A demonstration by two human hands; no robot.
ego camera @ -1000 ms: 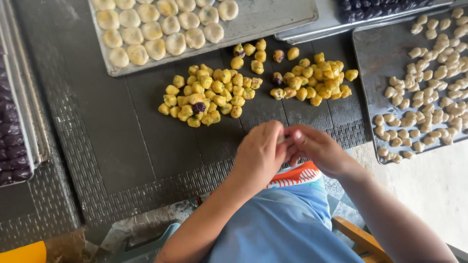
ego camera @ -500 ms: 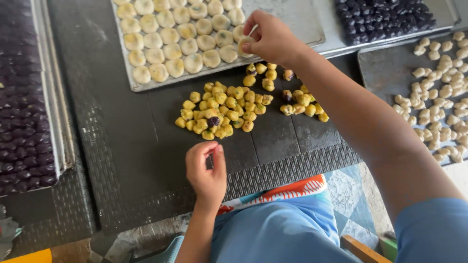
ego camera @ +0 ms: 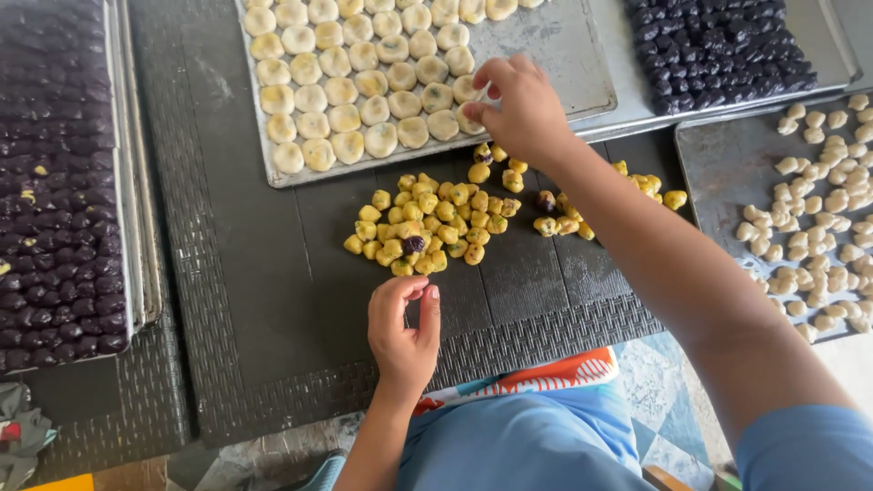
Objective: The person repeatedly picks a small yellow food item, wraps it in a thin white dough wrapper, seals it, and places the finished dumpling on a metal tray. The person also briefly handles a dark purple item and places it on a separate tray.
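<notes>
Over the metal tray point(ego camera: 582, 55), right hand point(ego camera: 518, 105) grip pinching a round dough ball point(ego camera: 472, 116), no clear long axis, left hand point(ego camera: 405, 332) loosely curled, empty

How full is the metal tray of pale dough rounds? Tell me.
Partly full: pale rounds fill the tray's left side in rows, its right part is bare metal. The right hand reaches the row's end.

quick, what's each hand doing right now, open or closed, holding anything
Left hand: fingers curled loosely, nothing visibly held, just below the pile of small yellow dough lumps.
Right hand: closed, fingertips pinched on a pale round dough ball at the metal baking tray.
</notes>
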